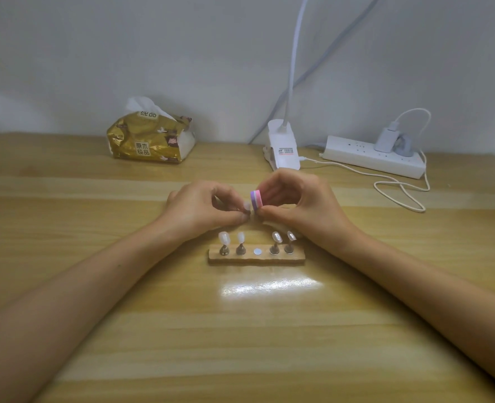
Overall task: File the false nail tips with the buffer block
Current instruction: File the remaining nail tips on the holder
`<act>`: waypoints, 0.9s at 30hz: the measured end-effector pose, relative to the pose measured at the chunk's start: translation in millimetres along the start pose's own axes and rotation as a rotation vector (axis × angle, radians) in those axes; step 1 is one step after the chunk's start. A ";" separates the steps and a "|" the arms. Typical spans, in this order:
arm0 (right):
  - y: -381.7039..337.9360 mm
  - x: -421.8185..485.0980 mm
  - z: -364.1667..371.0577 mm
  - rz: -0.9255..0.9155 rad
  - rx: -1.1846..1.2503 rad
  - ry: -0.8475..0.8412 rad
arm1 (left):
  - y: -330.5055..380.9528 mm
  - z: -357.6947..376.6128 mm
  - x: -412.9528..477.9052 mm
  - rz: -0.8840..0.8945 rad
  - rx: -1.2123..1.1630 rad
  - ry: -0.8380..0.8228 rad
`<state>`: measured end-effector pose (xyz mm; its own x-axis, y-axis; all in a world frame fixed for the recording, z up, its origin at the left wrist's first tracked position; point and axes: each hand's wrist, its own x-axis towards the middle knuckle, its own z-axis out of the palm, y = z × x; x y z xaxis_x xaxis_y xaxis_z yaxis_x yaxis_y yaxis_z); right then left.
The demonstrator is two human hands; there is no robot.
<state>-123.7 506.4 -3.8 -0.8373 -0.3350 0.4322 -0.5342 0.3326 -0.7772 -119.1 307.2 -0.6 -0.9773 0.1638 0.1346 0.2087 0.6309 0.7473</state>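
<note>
Filing under way: left hand (204, 206) pinches one nail tip (246, 205); right hand (297, 199) grips buffer block (256, 199) against it. Next, probably return it to the stand (256, 256).

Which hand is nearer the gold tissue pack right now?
Left. The left hand, pinching a nail tip, is nearer-camera and right of the tissue pack; the right hand, holding the buffer block, is farther right.

Home desk: wooden tabletop (95, 286), tissue pack (150, 138), power strip (371, 155).
</note>
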 end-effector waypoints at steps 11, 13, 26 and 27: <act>7.5 4.2 -12.6 0.101 0.148 0.049 | 22.5 -16.5 -6.7 0.062 -0.269 -0.048; 8.9 5.3 -13.0 0.115 0.176 0.060 | 33.4 -21.7 -14.8 0.127 -0.315 -0.121; 7.1 5.3 -10.7 0.117 0.181 0.010 | 16.7 11.1 -53.6 0.121 -0.047 -0.037; 7.0 5.1 -10.7 0.119 0.182 0.007 | 16.7 11.2 -53.6 0.124 -0.042 -0.041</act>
<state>-133.0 516.4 -2.1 -0.8943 -0.2963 0.3353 -0.4023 0.2044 -0.8924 -62.9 317.5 -2.7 -0.9416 0.2697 0.2017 0.3251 0.5713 0.7536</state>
